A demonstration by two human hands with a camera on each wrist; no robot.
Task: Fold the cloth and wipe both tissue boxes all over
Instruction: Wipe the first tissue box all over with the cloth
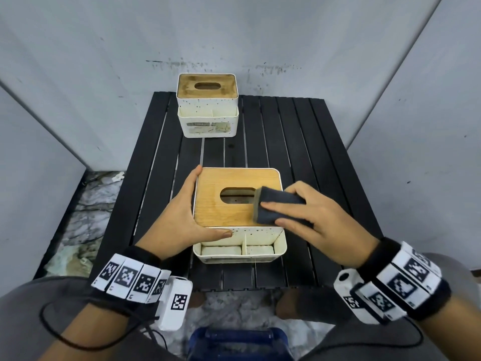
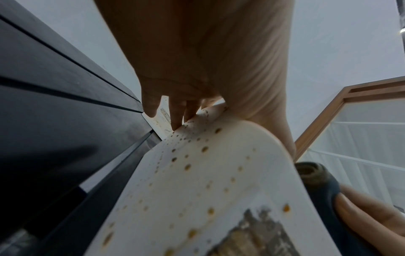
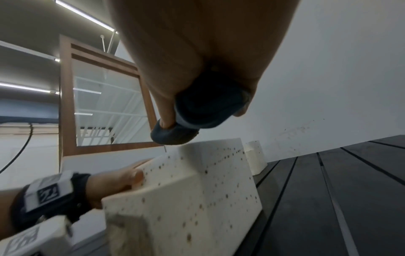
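Observation:
The near tissue box (image 1: 226,212), white and brown-speckled with a wooden lid, stands on the black slatted table (image 1: 299,142). My left hand (image 1: 186,212) holds its front-left corner, fingers along the left wall and thumb on the front wall. My right hand (image 1: 312,217) grips the folded dark cloth (image 1: 276,204) and presses it on the right part of the lid, beside the oval slot. The right wrist view shows the cloth (image 3: 203,107) pinched over the box (image 3: 197,190). A second, similar tissue box (image 1: 207,105) stands at the table's far edge, untouched.
Grey panels close in the table at the back and on both sides. Marbled floor (image 1: 86,217) shows to the left, below the table. A blue object (image 1: 239,342) sits near my knees at the front edge. Bare slats lie between the two boxes.

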